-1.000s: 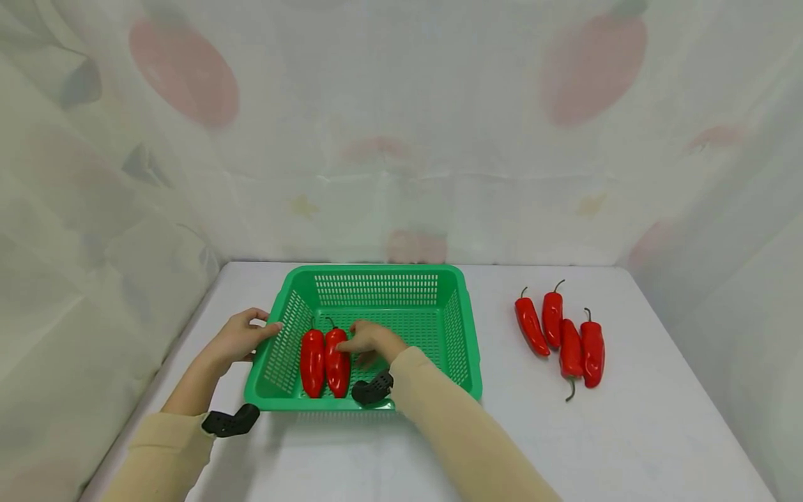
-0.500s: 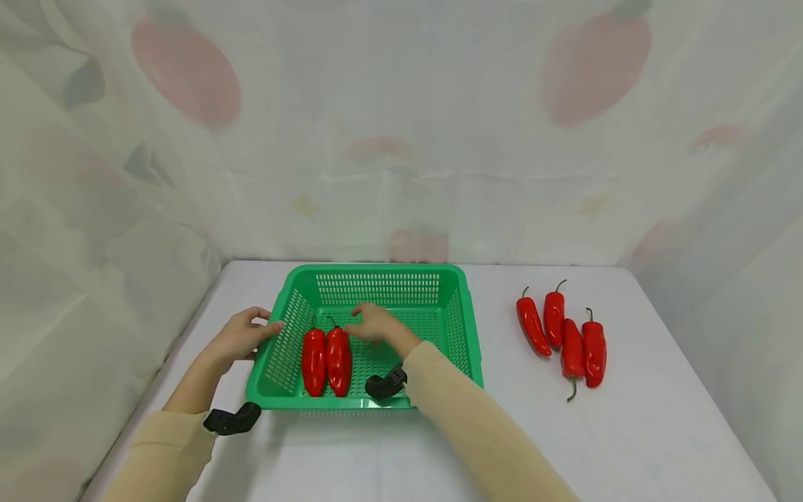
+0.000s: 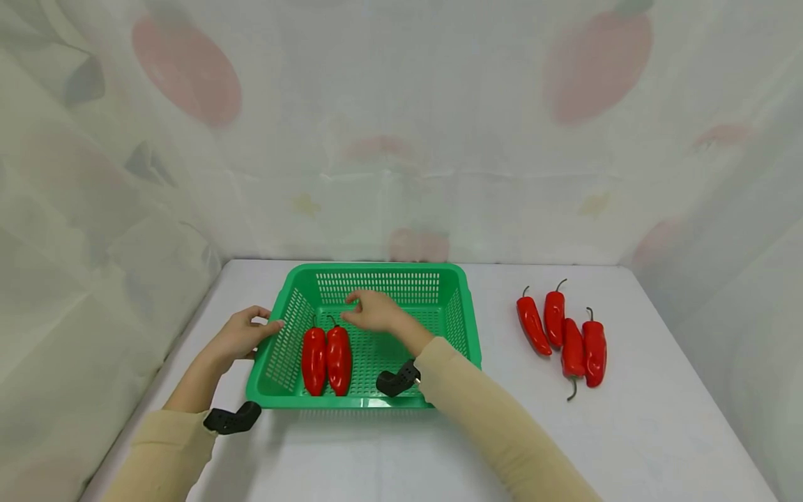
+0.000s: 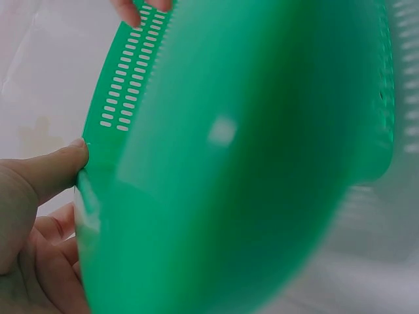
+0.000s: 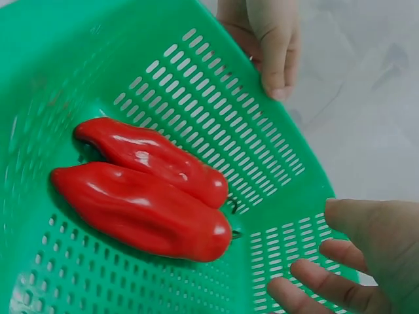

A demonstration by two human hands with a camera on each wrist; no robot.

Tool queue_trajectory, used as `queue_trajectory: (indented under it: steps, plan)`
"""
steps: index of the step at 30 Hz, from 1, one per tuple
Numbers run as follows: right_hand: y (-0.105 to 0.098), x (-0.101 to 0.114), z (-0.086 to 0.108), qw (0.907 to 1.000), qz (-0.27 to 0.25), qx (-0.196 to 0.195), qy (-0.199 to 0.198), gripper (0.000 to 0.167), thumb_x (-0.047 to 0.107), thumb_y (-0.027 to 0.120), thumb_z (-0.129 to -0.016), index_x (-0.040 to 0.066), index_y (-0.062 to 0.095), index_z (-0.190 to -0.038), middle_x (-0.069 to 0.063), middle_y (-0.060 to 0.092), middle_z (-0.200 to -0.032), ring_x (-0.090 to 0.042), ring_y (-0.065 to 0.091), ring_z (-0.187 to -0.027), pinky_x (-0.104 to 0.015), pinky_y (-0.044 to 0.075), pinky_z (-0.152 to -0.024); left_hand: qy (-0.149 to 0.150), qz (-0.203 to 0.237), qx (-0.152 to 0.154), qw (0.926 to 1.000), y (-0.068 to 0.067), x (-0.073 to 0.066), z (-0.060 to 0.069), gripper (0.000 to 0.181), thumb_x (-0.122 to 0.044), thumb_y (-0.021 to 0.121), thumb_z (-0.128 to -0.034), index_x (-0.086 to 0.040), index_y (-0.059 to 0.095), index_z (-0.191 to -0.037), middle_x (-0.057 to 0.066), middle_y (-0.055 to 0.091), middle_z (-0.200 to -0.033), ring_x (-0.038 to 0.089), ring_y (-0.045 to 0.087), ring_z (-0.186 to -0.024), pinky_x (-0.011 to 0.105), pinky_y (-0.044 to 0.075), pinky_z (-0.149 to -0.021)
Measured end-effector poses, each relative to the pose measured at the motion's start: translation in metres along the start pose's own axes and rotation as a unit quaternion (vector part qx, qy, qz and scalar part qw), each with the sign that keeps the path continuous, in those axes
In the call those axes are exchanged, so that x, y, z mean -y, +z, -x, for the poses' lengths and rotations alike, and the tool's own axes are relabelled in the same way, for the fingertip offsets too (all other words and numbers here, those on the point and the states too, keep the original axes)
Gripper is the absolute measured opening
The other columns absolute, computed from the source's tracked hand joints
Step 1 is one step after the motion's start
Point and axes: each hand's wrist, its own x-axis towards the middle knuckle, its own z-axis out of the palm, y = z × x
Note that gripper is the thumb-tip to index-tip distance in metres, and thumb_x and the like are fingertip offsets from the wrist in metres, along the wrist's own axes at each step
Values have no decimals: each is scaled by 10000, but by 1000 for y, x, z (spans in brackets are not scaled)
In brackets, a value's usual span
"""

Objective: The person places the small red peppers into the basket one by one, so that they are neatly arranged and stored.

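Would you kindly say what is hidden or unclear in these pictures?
Left wrist view: both red peppers in the basket, hidden by its blurred wall.
Same view: fingertips of the left hand, except the thumb's, behind the basket.
Right wrist view: part of the right hand, beyond the right edge.

A green rectangular slotted plastic basket (image 3: 332, 403) stands upright, its left rim gripped by the left hand (image 3: 243, 335). In its left half a plump, glossy red pepper (image 3: 339, 360) and a matching red pepper (image 3: 314, 362) lie side by side, stems pointing to the far side, near the right hand (image 3: 376, 312).
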Motion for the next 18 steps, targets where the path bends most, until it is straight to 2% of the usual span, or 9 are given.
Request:
queue_trajectory:
  steps: [2,11,18]
  plan:
    - [-3,1,2,9999,33,-44,-95,358,282,560,-916,98,544,-1222,-45,639,-976,-115,587,-792,-233,461,-673,2,-2,-6,10000,0,0,0,471,-331,548,-921,19,380,-1189,190,619,-1007,167,619,-722,387,548,-688]
    - [-22,9,14,9976,336,-391,-456,362,294,564,-915,112,545,-1227,-41,639,-1045,-140,599,-902,-250,475,-749,21,-50,-10,10000,0,0,0,505,-356,555,-914,23,375,-1194,202,618,-1017,169,623,-729,395,549,-694]
    - [-36,9,20,9950,336,-597,-730,371,294,559,-917,124,527,-1246,-24,632,-1059,-111,608,-851,-241,480,-734,53,-44,-7,10000,-1,0,2,502,-351,549,-919,35,375,-1190,189,629,-985,167,626,-719,379,548,-669]
